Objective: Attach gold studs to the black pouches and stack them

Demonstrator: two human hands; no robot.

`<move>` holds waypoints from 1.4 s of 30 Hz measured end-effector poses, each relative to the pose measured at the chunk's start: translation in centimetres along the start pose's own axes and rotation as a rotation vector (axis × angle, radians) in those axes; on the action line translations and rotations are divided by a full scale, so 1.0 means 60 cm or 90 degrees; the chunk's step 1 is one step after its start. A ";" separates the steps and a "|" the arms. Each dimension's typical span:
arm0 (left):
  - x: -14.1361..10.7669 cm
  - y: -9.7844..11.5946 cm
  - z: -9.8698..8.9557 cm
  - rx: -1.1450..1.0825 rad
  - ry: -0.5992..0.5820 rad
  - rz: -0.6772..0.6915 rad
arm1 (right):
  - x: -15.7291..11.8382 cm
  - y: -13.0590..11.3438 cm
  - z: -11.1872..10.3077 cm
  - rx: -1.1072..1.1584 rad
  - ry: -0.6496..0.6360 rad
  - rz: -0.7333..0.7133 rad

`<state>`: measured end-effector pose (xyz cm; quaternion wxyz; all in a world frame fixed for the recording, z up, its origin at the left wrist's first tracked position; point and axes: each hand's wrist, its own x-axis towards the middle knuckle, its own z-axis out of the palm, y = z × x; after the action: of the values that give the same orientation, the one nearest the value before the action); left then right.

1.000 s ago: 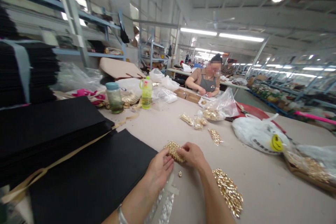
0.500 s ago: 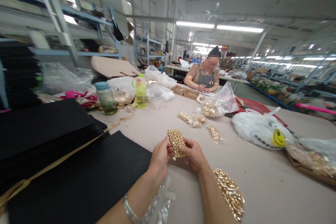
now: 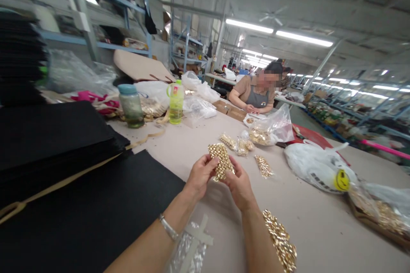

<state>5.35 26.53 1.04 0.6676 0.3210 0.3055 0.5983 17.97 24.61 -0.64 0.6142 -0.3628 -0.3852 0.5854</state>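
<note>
A bundle of gold metal chain (image 3: 220, 161) is held up above the table between both hands. My left hand (image 3: 201, 175) grips its left side, thumb on the front face. My right hand (image 3: 238, 183) pinches its lower right edge. Below my hands a clear plastic bag with pale tape strips (image 3: 192, 249) lies on the table, partly beside my left forearm. A pile of loose gold chain (image 3: 280, 241) rests by my right forearm. Farther forward lie small bags of gold pieces (image 3: 241, 146) and another gold packet (image 3: 264, 166).
Stacked black sheets (image 3: 54, 136) and a beige strap cover the left. Behind stand a blue-lidded jar (image 3: 130, 106) and a yellow-green bottle (image 3: 176, 103). White bags (image 3: 315, 164) and a box of gold pieces (image 3: 381, 213) sit right. A person (image 3: 256, 94) sits across the table.
The view has shifted slightly. My left thumb has come over the front of the chain bundle, which now tilts more. The plastic bag below shows more fully.
</note>
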 end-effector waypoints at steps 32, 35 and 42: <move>0.013 0.037 -0.032 -0.063 -0.054 0.014 | -0.013 -0.034 0.010 -0.586 0.036 -0.063; 0.001 0.024 -0.014 -0.031 -0.098 -0.008 | -0.012 -0.056 0.021 -0.460 0.160 -0.171; -0.030 -0.015 0.019 0.058 -0.143 -0.024 | -0.025 -0.059 0.046 -0.601 0.211 -0.255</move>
<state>6.64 24.59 1.04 0.6935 0.4100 0.2619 0.5314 17.03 22.89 3.68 0.5367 -0.6062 -0.5661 0.1549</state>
